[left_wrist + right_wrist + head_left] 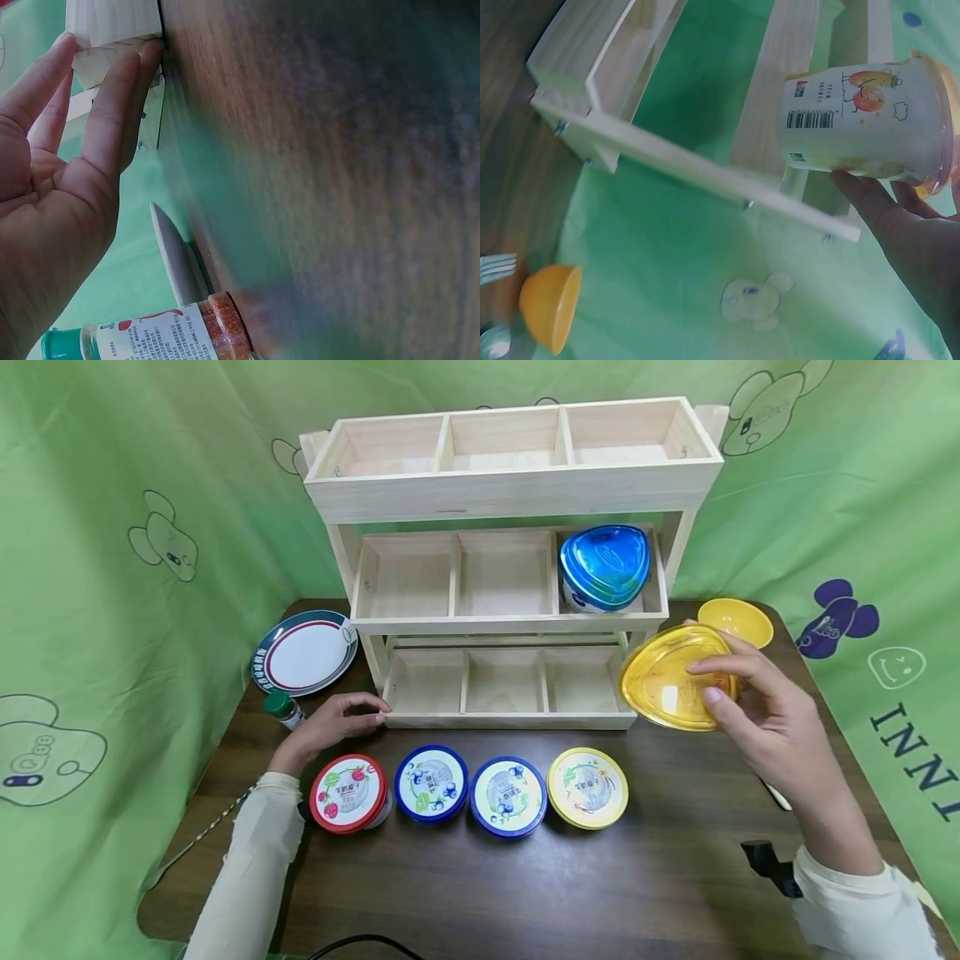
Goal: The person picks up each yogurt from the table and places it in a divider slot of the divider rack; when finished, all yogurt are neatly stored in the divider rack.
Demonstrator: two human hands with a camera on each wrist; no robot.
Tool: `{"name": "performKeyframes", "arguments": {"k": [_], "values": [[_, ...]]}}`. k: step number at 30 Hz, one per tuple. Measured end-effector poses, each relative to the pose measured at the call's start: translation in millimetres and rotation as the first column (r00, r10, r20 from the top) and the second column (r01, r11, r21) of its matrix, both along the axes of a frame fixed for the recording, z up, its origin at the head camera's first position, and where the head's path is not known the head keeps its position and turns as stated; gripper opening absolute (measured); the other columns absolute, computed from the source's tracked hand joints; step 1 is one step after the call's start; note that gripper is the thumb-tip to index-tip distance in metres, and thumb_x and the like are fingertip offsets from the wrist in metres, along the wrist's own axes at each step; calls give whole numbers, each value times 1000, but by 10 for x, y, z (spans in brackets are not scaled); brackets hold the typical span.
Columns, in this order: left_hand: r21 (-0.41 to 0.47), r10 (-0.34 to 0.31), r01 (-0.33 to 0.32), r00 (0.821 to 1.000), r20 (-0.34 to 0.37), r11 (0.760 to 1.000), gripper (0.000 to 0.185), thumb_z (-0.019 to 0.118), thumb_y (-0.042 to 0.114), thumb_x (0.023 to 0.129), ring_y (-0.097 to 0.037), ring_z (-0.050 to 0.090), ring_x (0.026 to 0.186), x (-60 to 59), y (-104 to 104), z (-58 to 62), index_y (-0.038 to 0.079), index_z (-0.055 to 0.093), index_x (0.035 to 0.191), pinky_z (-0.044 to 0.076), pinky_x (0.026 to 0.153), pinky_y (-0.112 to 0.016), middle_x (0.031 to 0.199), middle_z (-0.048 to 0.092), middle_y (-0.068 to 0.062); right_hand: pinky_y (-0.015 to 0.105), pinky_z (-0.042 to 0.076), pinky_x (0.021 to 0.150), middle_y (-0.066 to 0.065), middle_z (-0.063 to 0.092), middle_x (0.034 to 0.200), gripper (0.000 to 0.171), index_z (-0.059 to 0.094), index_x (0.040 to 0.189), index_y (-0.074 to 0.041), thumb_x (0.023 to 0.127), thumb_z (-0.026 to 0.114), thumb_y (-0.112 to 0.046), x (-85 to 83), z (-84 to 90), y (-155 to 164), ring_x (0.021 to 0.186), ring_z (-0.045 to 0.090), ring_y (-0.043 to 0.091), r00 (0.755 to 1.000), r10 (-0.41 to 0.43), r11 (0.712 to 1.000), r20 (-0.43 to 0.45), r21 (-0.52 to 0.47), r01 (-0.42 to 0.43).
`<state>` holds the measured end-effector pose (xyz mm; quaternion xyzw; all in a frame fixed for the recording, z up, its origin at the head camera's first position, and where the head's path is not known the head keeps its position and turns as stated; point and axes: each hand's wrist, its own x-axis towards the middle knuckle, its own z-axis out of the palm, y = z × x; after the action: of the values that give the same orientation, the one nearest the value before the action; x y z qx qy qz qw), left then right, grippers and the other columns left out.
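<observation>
My right hand (772,718) grips a white plastic tub with a clear yellow lid (667,681), held in the air by the right end of the wooden shelf. Printed fruit figures and a barcode show on the tub's side (840,124) in the right wrist view. At the shelf's (510,723) lower left corner, my left hand (333,722) touches the wood with its fingers mostly straight. A similar tub with a blue lid (606,560) sits in the right compartment of the middle tier.
In front of the shelf stand round tubs with red (348,793), blue (431,783) and yellow (587,787) rims. A plate (303,652) and a green-capped spice jar (283,708) lie left. A yellow bowl (737,622) and a fork (496,268) are on the right.
</observation>
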<state>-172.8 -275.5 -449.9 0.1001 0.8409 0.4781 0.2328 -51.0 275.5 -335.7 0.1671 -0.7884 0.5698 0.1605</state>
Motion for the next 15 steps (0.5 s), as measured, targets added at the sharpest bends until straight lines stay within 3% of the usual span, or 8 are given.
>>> {"name": "performKeyframes", "arguments": {"k": [2, 5, 15], "values": [[-5, 0, 0, 1000, -2, 1000, 29, 68, 19, 109, -34, 57, 122, 1, -2, 2, 3, 72, 133, 48, 100, -40, 134, 68, -18, 11, 53, 93, 6, 52, 162, 33, 69, 128, 9, 98, 58, 20, -12, 52, -74, 134, 57, 16, 999, -24, 998, 22, 63, 23], [-9, -1, 1, 1000, -2, 1000, 29, 68, 19, 109, -34, 56, 123, 1, 0, 5, 3, 72, 133, 47, 101, -41, 135, 67, -18, 12, 53, 94, 4, 53, 161, 34, 70, 127, 7, 98, 59, 20, -48, 103, -166, 135, 56, 16, 1000, -5, 997, 22, 82, 3], [-3, 0, 0, 1000, 6, 1000, 30, 69, 21, 109, -33, 56, 124, 0, -2, -24, 4, 72, 134, 47, 102, -41, 135, 67, -18, 15, 52, 101, 12, 55, 159, 35, 73, 122, 7, 95, 57, 22, -204, 191, -457, 146, 50, 21, 978, 202, 979, -49, -17, -203]]}}
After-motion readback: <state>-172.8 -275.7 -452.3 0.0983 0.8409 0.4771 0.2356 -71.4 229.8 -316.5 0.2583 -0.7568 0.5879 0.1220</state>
